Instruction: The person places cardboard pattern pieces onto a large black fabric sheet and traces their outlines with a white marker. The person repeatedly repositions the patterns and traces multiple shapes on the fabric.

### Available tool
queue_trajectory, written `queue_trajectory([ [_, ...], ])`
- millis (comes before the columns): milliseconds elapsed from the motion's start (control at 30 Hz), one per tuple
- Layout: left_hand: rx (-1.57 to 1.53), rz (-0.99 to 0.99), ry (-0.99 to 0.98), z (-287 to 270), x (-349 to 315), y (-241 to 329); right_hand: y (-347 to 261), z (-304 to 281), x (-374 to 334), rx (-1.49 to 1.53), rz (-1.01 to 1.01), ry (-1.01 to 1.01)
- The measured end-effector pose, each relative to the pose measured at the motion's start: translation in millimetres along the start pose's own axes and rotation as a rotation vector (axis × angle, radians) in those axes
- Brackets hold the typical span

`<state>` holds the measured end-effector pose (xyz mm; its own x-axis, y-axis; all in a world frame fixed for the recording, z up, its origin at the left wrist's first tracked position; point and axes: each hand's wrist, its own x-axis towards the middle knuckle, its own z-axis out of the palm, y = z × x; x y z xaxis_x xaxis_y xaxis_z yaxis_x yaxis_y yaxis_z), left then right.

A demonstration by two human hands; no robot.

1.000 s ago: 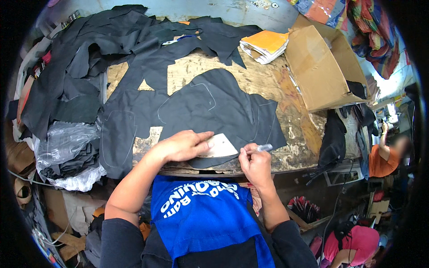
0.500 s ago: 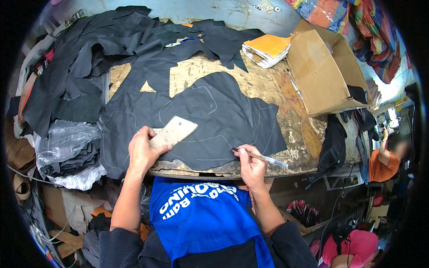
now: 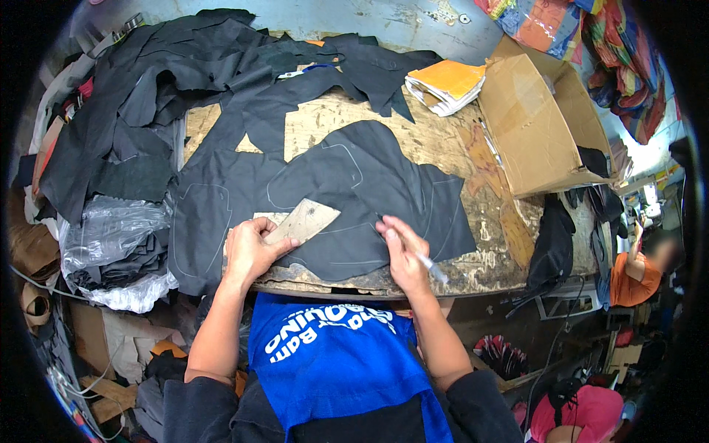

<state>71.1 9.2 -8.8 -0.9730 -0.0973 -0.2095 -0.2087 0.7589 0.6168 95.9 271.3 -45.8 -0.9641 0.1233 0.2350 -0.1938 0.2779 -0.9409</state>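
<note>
A black leather piece [image 3: 332,177] with pale curved outlines lies on the worn wooden table near me. My left hand [image 3: 255,249] is closed on a flat beige pattern piece [image 3: 314,220], which is tilted over the leather. A clear-barrelled pen [image 3: 430,268] sits in the closed fingers of my right hand [image 3: 403,252], over the leather's near right part. Its dark tip end is partly hidden by the fingers.
More black leather [image 3: 170,81] is heaped at the far left, above a plastic-wrapped bundle [image 3: 118,236]. A cardboard box [image 3: 524,118] and a folded orange-and-white cloth [image 3: 447,81] stand at the far right. Beyond the table, a person in orange [image 3: 635,277] is at the right.
My right hand has moved slightly up and left and turned with the pen. The pattern piece in my left hand has shifted a little to the right and tilted.
</note>
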Motion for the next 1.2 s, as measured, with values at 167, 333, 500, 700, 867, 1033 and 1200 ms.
queue_trajectory([
  [167, -0.021, 0.009, 0.167, 3, -10, -8, -17, 11, -1, 0.015, -0.109, -0.170],
  [333, -0.041, 0.011, 0.192, 5, -13, -16, -21, 48, -12, 0.046, -0.055, -0.379],
  [500, 0.021, 0.015, 0.231, 9, -14, -17, -19, 72, -7, -0.064, -0.296, -0.357],
  [700, -0.005, 0.043, 0.274, 12, -16, -20, -23, 55, -11, -0.141, -0.071, -0.155],
  [867, -0.041, 0.080, 0.339, 18, -19, -20, -12, 57, -5, -0.027, -0.216, -0.096],
  [1033, -0.076, 0.121, 0.389, 22, -20, -23, -9, 59, -4, -0.122, -0.268, -0.119],
  [1200, -0.062, 0.153, 0.422, 25, -19, -26, -6, 58, -5, -0.066, -0.289, -0.121],
])
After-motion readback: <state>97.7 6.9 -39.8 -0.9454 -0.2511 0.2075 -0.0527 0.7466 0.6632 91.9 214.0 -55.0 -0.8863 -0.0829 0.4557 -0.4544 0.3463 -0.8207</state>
